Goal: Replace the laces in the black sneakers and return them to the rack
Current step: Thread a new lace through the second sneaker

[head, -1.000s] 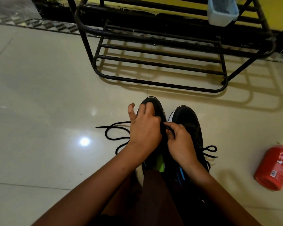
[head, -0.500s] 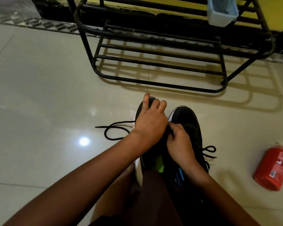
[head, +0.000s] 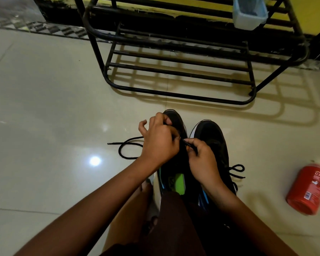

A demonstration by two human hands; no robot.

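The grip of the right hand (head: 201, 161) pinches a black lace (head: 118, 150) end; the left hand (head: 159, 143) curls around the left sneaker (head: 176, 121) at centre frame (right sneaker (head: 213, 135) just beside it), below the rack (head: 174, 71).

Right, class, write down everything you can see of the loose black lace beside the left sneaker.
The lace is a thin, round black cord, fabric by its look, with a stiff tip at its free end. That end lies slack on the glossy tiled floor, curling into an open loop left of the left sneaker, then passes behind the left hand. A short taut stretch shows over the sneaker, pinched between that hand and the right hand.
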